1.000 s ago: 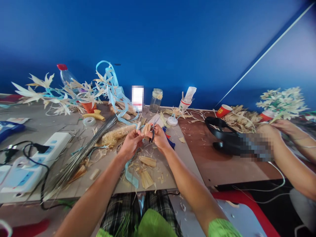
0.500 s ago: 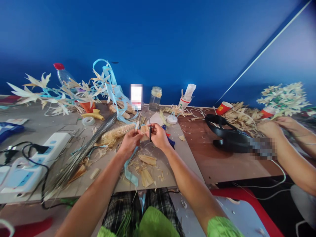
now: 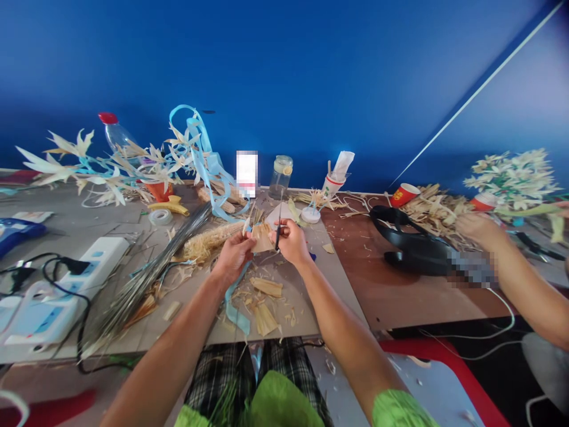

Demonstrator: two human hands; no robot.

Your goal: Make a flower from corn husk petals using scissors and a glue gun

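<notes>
My left hand (image 3: 233,256) is closed in a pinch around a pale piece of dried corn husk (image 3: 263,237), with light blue ribbon (image 3: 237,317) trailing below it. Close by on the right, my right hand (image 3: 294,244) grips a slim black-handled tool (image 3: 278,235) with a thin pointed metal end, held upright; its exact kind is unclear. The right fingertips are at the husk's right edge. Loose husk pieces (image 3: 265,320) lie on the board under my hands. Left of them are a corn cob (image 3: 217,236) and a bundle of thin wires (image 3: 151,279).
A power strip (image 3: 95,267) with black cords lies left. Behind stand husk flowers (image 3: 118,172), a tape roll (image 3: 160,217), a glass jar (image 3: 281,178) and a cup (image 3: 333,185). At right are a black strapped device (image 3: 415,246), a husk pile (image 3: 438,210) and another person's hand (image 3: 480,231).
The black-handled tool and my right hand have shifted slightly right, away from my left hand, exposing more husk. The other person's hands have moved apart, one now at a pale green strip.
</notes>
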